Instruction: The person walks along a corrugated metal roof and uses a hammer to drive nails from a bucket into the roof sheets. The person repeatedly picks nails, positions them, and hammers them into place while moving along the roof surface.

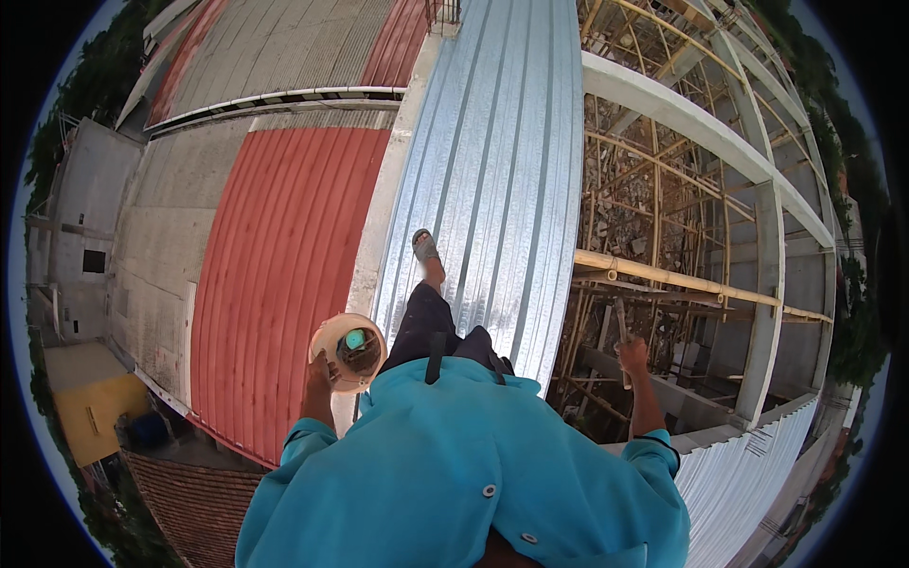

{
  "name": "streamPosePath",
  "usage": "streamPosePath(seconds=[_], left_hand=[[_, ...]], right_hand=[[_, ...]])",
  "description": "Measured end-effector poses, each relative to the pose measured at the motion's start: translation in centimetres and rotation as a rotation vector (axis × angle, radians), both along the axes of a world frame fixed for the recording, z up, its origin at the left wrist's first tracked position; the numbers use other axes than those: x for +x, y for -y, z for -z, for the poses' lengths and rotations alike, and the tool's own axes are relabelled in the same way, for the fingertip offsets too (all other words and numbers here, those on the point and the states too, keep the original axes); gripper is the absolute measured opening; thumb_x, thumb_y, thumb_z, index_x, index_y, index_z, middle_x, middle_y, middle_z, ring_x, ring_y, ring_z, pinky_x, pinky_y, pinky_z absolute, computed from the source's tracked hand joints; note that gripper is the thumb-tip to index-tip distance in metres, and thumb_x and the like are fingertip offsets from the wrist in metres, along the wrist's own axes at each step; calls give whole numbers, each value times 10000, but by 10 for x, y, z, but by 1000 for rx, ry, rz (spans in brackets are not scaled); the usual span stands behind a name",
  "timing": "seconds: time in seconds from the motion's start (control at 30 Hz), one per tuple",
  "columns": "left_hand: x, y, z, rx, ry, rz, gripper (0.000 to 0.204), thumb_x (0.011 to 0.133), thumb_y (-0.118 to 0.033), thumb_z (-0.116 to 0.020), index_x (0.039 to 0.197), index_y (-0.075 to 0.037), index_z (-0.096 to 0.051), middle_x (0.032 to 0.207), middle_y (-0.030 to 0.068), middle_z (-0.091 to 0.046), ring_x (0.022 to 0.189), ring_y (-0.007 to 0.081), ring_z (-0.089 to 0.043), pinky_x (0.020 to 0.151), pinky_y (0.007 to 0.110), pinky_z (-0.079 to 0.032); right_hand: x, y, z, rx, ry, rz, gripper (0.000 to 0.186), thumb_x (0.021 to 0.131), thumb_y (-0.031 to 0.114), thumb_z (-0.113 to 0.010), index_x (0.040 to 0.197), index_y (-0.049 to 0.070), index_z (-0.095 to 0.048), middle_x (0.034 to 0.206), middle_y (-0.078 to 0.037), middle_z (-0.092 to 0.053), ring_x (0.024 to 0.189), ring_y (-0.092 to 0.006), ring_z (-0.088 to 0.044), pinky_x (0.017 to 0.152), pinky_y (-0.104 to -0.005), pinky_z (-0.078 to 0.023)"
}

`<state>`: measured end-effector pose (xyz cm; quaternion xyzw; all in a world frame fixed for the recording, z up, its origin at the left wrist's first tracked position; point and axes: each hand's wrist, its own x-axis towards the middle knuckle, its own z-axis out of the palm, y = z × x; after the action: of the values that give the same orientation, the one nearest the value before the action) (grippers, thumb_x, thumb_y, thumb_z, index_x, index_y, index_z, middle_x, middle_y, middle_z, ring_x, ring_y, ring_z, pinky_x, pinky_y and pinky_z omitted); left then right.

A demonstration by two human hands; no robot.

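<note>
My left hand [324, 368] is closed on the rim of a pale orange bucket [318, 339], held at my left side. Inside the bucket lie a round turquoise-green thing [355, 338] and some dark small items that I cannot make out. My right hand [632, 356] is wrapped round a slim wooden handle [621, 317], held upright out to my right. The kind of tool it belongs to is not clear. One sandalled foot [424, 246] steps forward on the shiny corrugated metal sheet [502, 189] below me.
Right of the sheet is a deep drop with bamboo scaffolding [653, 189] and concrete beams [691, 118]. A bamboo pole [682, 281] juts out there. To the left, a concrete ledge [379, 208] borders a lower red corrugated roof [284, 237]. Another metal roof [748, 483] lies at lower right.
</note>
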<state>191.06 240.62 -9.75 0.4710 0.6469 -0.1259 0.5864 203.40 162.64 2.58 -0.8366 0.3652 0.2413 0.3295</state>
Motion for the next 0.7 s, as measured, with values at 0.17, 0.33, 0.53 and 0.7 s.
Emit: streamPosePath(seconds=[0.17,0.33,0.53,0.7], left_hand=[[74,-14,27,15,-131,-46,633,953,-467,-551,1404,-47,-407,1022,130,-530,841,306,-540,859,546,-489],[155,-31,28,-2,-123,-113,507,946,-458,-568,1246,-61,-469,949,111,-536,824,298,-542,834,534,-491],[216,-70,15,-46,17,-181,340,962,-440,-556,1013,-111,-485,874,79,-526,763,271,-549,793,496,-488],[337,-75,18,-104,152,-130,322,968,-445,-556,969,-131,-484,848,40,-516,858,225,-558,918,500,-460]], right_hand=[[64,-22,37,65,211,-128,242,807,120,-682,959,-62,-635,592,-95,-556,458,-183,-519,411,-394,-429],[135,-28,78,-115,91,-182,353,769,164,-729,997,-88,-633,720,-196,-653,699,-316,-685,607,-454,-507],[281,-93,39,4,109,-380,236,853,121,-666,993,-68,-651,608,-109,-571,512,-189,-568,473,-395,-461],[382,-111,23,-116,103,-534,307,916,141,-647,1150,-52,-599,657,-121,-595,514,-187,-547,486,-406,-448]])
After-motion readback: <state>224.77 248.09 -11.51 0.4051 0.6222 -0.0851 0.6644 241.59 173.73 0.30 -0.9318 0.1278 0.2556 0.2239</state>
